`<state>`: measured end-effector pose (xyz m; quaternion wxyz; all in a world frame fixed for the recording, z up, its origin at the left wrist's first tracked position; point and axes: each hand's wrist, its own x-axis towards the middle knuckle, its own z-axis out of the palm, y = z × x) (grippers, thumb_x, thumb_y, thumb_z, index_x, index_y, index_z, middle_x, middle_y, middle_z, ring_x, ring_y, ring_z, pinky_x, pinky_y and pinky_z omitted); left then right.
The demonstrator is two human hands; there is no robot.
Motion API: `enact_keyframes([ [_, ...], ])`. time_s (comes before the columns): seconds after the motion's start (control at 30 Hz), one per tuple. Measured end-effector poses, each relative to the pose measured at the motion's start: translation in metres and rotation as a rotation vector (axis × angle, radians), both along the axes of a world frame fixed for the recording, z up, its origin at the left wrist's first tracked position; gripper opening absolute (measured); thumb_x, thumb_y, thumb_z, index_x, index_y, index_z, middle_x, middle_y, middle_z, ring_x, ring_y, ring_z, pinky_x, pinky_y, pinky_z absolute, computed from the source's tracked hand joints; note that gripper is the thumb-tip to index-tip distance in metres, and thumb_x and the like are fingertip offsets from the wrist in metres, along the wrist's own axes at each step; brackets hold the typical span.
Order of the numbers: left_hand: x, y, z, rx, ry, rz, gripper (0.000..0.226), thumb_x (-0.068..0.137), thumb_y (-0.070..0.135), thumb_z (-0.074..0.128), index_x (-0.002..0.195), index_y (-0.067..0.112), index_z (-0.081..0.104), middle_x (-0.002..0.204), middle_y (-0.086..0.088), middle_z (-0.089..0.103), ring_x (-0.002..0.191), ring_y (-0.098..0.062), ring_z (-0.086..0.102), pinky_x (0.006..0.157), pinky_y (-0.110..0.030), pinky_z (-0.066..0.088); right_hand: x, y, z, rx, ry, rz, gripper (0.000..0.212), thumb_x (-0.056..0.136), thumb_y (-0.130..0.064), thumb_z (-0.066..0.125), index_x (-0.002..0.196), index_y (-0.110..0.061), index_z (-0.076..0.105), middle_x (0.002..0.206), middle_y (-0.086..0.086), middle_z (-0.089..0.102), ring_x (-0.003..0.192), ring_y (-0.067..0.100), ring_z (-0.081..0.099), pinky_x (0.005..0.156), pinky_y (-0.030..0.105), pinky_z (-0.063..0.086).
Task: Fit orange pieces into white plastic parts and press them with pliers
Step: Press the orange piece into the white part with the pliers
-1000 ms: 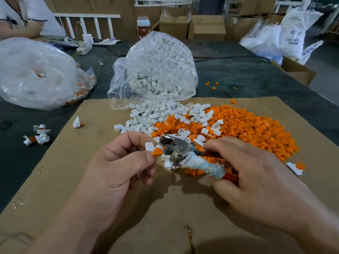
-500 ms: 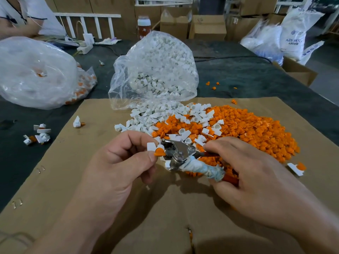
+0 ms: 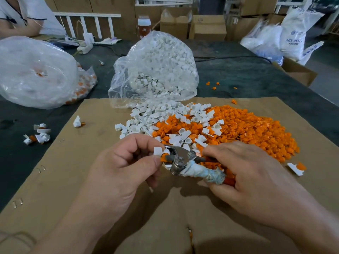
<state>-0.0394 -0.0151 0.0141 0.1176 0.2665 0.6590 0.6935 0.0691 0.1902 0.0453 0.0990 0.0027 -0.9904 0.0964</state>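
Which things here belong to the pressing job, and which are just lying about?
In the job: left hand, right hand, pliers, white part, orange pile, bag of white parts.
Lying about: bottle, cardboard boxes, printed sack.

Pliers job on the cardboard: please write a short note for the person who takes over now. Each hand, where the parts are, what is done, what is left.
Left hand: pinches a white plastic part with an orange piece in it, held at the jaws of the pliers.
Right hand: grips the pliers' handles.
Stock: orange pile and loose white parts on the cardboard sheet; more white parts in the clear bag.
Done: a few assembled parts lie on the table, far left.
Left: press this one (I cannot tell if it is pressed), then work through the piles.
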Motion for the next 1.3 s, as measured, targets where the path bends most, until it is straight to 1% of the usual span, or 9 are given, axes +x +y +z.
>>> enact_keyframes([
  [0.17,0.003,0.001,0.002,0.004,-0.007,-0.003,0.014,0.077,0.013,0.065,0.079,0.023,0.074,0.063,-0.006,0.063,0.056,-0.016,0.059,0.053,-0.021,0.051,-0.001,-0.001,-0.001,0.069,0.013,-0.025,0.039,0.08,-0.059,0.037,0.09,-0.033,0.063,0.075,-0.015,0.057,0.072,0.013,0.057,0.068,0.038,0.045],
  [0.43,0.004,0.001,0.005,-0.007,-0.002,0.014,0.021,0.085,0.001,0.072,0.08,0.022,0.074,0.065,-0.004,0.065,0.058,-0.014,0.061,0.054,-0.021,0.053,-0.001,-0.006,-0.004,0.059,0.037,-0.057,0.037,0.079,-0.06,0.034,0.071,-0.03,0.054,0.063,-0.013,0.049,0.058,0.01,0.045,0.048,0.028,0.036],
  [0.53,0.005,0.0,0.008,0.018,-0.017,0.023,0.011,0.081,0.01,0.076,0.081,0.021,0.074,0.066,-0.007,0.066,0.058,-0.014,0.062,0.055,-0.02,0.053,-0.002,-0.01,-0.005,0.048,0.094,-0.06,0.031,0.079,-0.055,0.039,0.068,-0.029,0.053,0.059,-0.013,0.046,0.053,0.01,0.041,0.045,0.025,0.03],
  [0.67,0.004,0.001,0.004,-0.063,0.012,0.142,0.023,0.089,0.004,0.067,0.083,0.026,0.073,0.065,-0.003,0.066,0.057,-0.016,0.063,0.058,-0.026,0.054,-0.004,-0.005,-0.012,0.026,0.1,-0.064,0.037,0.08,-0.061,0.04,0.074,-0.03,0.06,0.063,-0.015,0.049,0.058,0.008,0.044,0.049,0.019,0.027],
  [0.77,-0.001,0.001,0.001,-0.08,-0.076,0.25,0.022,0.088,0.005,0.063,0.082,0.025,0.071,0.061,-0.001,0.063,0.054,-0.015,0.061,0.057,-0.029,0.052,-0.007,0.005,-0.014,0.05,0.062,-0.11,0.055,0.078,-0.077,0.037,0.093,-0.031,0.064,0.076,-0.017,0.052,0.072,0.011,0.049,0.062,0.028,0.035],
  [1.0,0.008,0.01,-0.005,-0.131,-0.398,0.088,0.02,0.084,0.003,0.064,0.072,0.018,0.071,0.06,-0.006,0.062,0.053,-0.014,0.057,0.047,-0.025,0.048,-0.015,0.003,-0.02,0.246,0.011,-0.255,0.069,0.07,-0.077,0.045,0.109,-0.023,0.064,0.094,-0.003,0.062,0.092,0.024,0.055,0.08,0.043,0.041],
  [1.13,0.01,0.012,-0.008,-0.139,-0.438,0.085,0.02,0.085,0.003,0.064,0.074,0.018,0.072,0.061,-0.007,0.063,0.054,-0.016,0.058,0.048,-0.027,0.049,-0.018,0.002,-0.021,0.2,-0.072,-0.251,0.081,0.071,-0.08,0.037,0.127,-0.026,0.054,0.116,-0.004,0.056,0.114,0.022,0.046,0.1,0.042,0.031],
  [1.2,0.013,0.014,-0.006,-0.142,-0.455,0.09,0.023,0.087,0.002,0.064,0.073,0.019,0.072,0.06,-0.009,0.064,0.052,-0.017,0.058,0.046,-0.024,0.049,-0.017,-0.001,-0.019,0.162,0.007,-0.203,0.073,0.076,-0.076,0.039,0.123,-0.023,0.057,0.117,-0.003,0.055,0.115,0.023,0.047,0.1,0.044,0.033],
  [1.3,0.018,0.017,-0.006,-0.16,-0.401,0.088,0.026,0.089,0.004,0.064,0.072,0.023,0.071,0.059,-0.01,0.065,0.049,-0.019,0.059,0.045,-0.023,0.049,-0.014,-0.016,-0.014,0.043,0.206,-0.008,0.039,0.086,-0.053,0.048,0.106,-0.022,0.062,0.102,-0.005,0.06,0.095,0.017,0.055,0.082,0.037,0.046],
])
